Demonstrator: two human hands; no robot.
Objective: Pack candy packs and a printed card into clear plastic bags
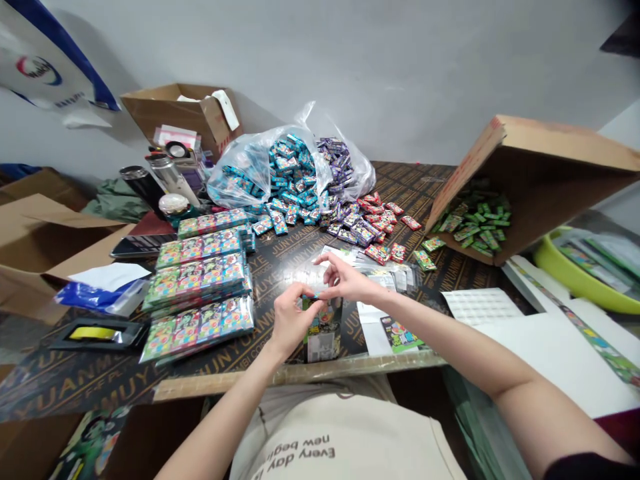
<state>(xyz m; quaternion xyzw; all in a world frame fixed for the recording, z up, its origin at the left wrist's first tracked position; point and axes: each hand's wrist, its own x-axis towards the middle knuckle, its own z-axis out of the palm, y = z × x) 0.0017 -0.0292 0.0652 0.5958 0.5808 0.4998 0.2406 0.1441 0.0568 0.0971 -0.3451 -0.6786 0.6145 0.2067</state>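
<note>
Green printed carton (324, 327) | left fingers (300, 293) clenched on it | right fingers (340, 267) released | board (100, 393) reads JUNYUAN

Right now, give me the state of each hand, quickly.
Left hand: closed, holding the box.
Right hand: fingers curled at the box's top; can't tell if it's gripping.

The left hand (294, 320) hides the printed box's (323, 340) top.

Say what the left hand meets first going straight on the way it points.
The left hand would likely meet the right hand first: its fingertips are just ahead, over the printed box, though depth is unclear.
</note>
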